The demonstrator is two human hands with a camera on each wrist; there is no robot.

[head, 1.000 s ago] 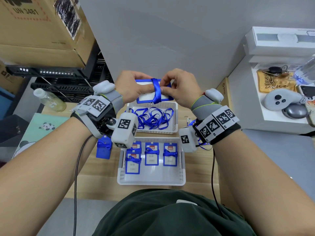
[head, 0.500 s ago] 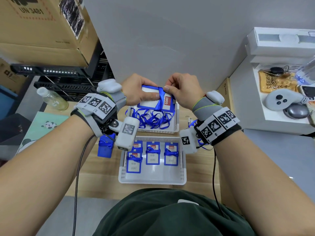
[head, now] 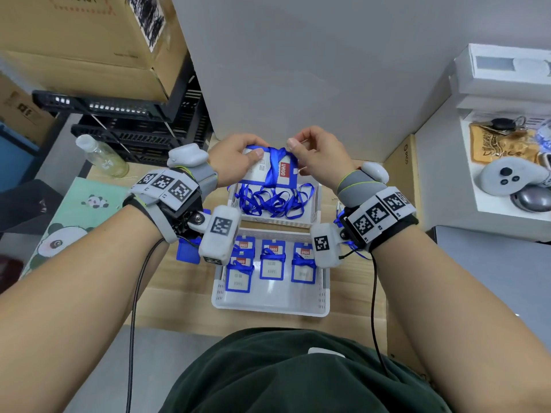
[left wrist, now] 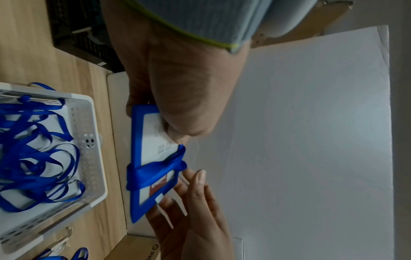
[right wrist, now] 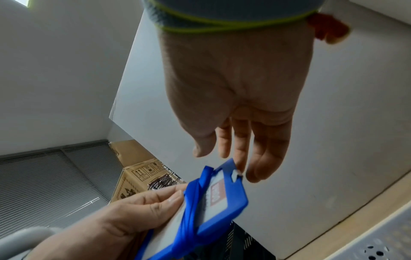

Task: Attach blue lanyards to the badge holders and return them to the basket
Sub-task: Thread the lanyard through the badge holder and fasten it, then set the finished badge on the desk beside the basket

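our left hand [head: 235, 158] grips the badge holder [head: 269, 169] by its left end, thumb pressed on the front, fingers curled behind. our right hand [head: 320, 156] is at the holder's right end with loose, nearly straight fingers [right wrist: 262, 147]; whether the fingertips touch the edge we cannot quite tell. a blue lanyard [head: 273, 166] is wrapped around the holder's middle. we hold it in the air above the far basket [head: 313, 216], which holds a tangle of loose lanyards [head: 272, 201]. the near basket [head: 269, 307] holds four wrapped badge holders [head: 271, 263]. a plastic bottle [head: 101, 156] lies far left on the table.
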